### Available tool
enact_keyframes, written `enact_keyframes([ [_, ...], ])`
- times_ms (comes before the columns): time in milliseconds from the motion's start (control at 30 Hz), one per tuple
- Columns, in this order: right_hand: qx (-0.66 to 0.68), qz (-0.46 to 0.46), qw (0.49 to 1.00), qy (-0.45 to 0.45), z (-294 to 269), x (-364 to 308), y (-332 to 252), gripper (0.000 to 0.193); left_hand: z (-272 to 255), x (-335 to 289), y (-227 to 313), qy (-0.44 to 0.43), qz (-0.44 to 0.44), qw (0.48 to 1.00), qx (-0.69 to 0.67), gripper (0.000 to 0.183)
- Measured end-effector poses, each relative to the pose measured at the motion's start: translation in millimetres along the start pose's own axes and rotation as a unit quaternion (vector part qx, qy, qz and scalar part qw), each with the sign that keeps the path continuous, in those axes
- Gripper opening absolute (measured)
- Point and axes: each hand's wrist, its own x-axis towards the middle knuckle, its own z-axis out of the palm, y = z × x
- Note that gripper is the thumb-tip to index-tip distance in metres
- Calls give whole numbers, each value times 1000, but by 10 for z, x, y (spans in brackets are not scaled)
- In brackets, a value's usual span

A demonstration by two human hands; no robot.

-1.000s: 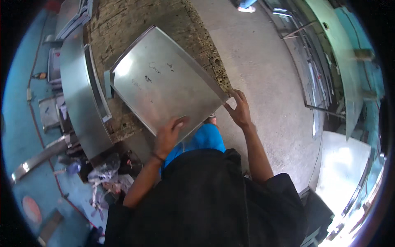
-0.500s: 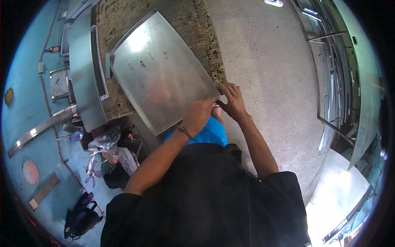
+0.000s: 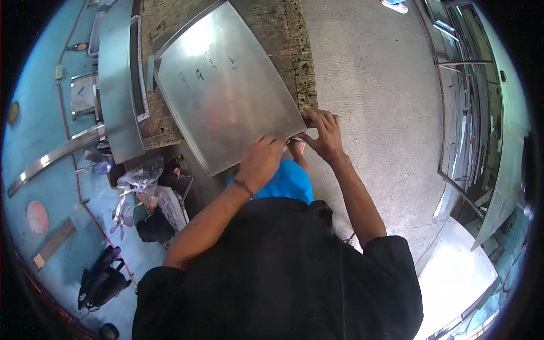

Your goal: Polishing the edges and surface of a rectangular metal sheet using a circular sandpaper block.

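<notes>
A shiny sheet-metal panel point(image 3: 238, 96) with narrow folded edges and dark handwriting lies at a slant on the worn workbench point(image 3: 277, 34), its near end jutting past the bench toward me. My left hand point(image 3: 262, 161) has its fingers bent over the panel's near edge. At the near right corner, my right hand point(image 3: 324, 135) grips the rim, thumb toward the corner and fingers curled beyond it. Between the two hands a small shiny bit shows at the corner, too small to make out. Blue clothing point(image 3: 286, 181) lies just below the panel.
Left of the panel, a long metal sheet point(image 3: 116, 85) and a narrow metal frame point(image 3: 140, 73) lie along the bench. Plastic-wrapped odds and ends point(image 3: 141, 174) and a black bag point(image 3: 102, 280) sit lower left. At right, a rack point(image 3: 462, 119) holds metal lengths beside the concrete floor point(image 3: 379, 113).
My left hand has slid left along the panel's near edge, away from my right hand, which stays at the corner. The whole view has shifted slightly, with the bench higher in it.
</notes>
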Motion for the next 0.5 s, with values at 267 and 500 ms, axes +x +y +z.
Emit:
enact_keyframes([
  [267, -18, -26, 999, 7, 30, 63, 75, 89, 194, 247, 226, 50, 43, 998, 3, 21],
  [500, -54, -64, 996, -18, -24, 101, 65, 93, -59, -258, -66, -36, -65, 995, 60, 19],
])
